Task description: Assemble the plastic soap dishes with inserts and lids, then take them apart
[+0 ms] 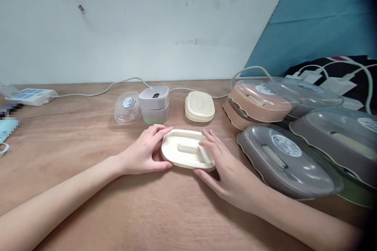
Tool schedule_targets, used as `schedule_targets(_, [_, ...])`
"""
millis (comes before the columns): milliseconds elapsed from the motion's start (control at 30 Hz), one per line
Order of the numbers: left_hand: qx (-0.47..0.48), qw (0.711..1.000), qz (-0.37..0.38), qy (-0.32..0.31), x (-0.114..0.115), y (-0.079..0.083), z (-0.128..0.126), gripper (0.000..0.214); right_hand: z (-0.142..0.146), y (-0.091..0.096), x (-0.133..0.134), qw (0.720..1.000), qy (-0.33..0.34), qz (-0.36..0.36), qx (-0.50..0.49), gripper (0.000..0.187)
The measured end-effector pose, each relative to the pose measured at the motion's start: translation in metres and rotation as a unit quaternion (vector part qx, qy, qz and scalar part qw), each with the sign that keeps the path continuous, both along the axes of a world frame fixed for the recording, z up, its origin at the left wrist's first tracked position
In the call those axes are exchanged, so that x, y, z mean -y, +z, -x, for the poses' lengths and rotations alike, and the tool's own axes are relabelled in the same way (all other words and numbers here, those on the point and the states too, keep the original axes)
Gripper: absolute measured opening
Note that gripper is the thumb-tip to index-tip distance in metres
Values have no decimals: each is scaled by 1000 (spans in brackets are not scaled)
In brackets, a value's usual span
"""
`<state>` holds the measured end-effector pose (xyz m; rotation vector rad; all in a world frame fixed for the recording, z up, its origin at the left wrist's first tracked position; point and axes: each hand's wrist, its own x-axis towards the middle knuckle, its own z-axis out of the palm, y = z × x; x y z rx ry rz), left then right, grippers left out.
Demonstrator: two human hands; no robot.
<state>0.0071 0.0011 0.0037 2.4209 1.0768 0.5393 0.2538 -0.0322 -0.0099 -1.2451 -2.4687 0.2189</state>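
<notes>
A cream plastic lid (188, 153), oblong with rounded ends and a raised bar along its middle, lies on the wooden table in front of me. My left hand (150, 147) grips its left end, thumb at the near edge and fingers at the far edge. Around the right end, my right hand (219, 159) has its thumb at the near rim and its fingers over the far side, hiding part of the lid. Just behind sits a small stack of squarish cream lids (200, 104). To its left stand lilac cups (154, 100), one stacked on a greenish one.
Left of the cups is a clear cover (128, 106) with a round sticker. Peach boxes (260, 100) and grey boxes (282, 160) under clear covers crowd the right. A white cable (103, 91) runs along the wall from a power strip (32, 96).
</notes>
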Motion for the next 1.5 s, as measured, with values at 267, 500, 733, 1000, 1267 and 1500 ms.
schedule_targets(267, [-74, 996, 0, -45, 1, 0, 2, 84, -2, 1, -2, 998, 21, 29, -52, 59])
schedule_targets(500, [-77, 995, -18, -56, -2, 0, 3, 86, -3, -2, -4, 996, -10, 54, -75, 71])
schedule_targets(733, [-80, 994, -37, -65, -3, 0, 3, 81, -3, -3, -3, 997, -16, 51, -58, 69])
schedule_targets(1000, [-76, 994, -45, -71, -3, -1, 3, 79, -1, -2, -3, 997, -20, 58, -50, 68])
schedule_targets(1267, [-87, 992, -44, -74, -3, -1, 3, 79, -3, -1, -3, 997, -23, 60, -43, 69])
schedule_targets(1500, [-87, 992, -50, -74, -4, -1, 2, 78, -2, -2, -4, 997, -23, 61, -51, 69])
